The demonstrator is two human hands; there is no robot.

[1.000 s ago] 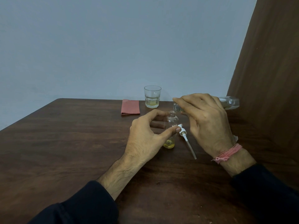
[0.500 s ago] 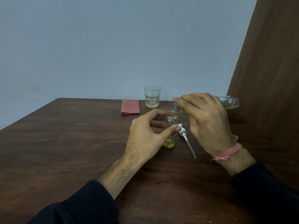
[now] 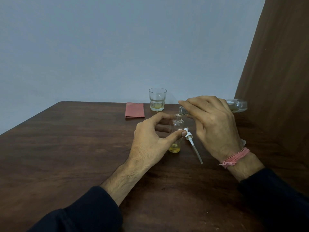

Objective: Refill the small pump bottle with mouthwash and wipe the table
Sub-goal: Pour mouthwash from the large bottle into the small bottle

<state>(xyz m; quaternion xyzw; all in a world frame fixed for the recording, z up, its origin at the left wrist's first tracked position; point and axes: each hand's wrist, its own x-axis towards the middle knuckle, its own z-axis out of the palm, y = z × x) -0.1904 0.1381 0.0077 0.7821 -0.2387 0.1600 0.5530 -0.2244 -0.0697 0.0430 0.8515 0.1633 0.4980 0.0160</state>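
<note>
Fingers (image 3: pixel 197 104) grip mouthwash bottle (image 3: pixel 237 106) (horizontal, mouth left) over upright pump bottle (image 3: pixel 177 126).

A clear glass tumbler (image 3: pixel 157 99) holding a little yellowish liquid stands at the far table edge.

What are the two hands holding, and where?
Left hand grips the small bottle's middle. Right hand holds the tipped mouthwash bottle near its neck.
</note>
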